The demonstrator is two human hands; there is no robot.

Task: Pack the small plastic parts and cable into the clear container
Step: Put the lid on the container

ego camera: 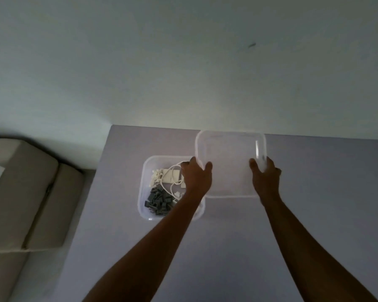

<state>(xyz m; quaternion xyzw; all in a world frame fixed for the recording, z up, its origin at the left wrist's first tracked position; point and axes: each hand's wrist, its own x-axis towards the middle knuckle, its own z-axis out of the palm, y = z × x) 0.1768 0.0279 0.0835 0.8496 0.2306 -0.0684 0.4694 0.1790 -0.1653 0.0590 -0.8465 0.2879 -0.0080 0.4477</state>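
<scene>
A clear square container (pixel 145 171) stands on the grey table. Inside it lie a white cable (pixel 172 171), small white plastic parts (pixel 157 174) and a heap of dark grey plastic parts (pixel 158 200). To its right I hold a clear square lid (pixel 229 164) with both hands. My left hand (pixel 198 177) grips the lid's left edge and reaches over the container's right side. My right hand (pixel 265 177) grips the lid's right edge. The lid's left part overlaps the container's right corner.
The grey table (pixel 227 247) meets a pale wall (pixel 183 62) at the back. A beige cushioned seat (pixel 26 203) stands to the left, below the table's left edge.
</scene>
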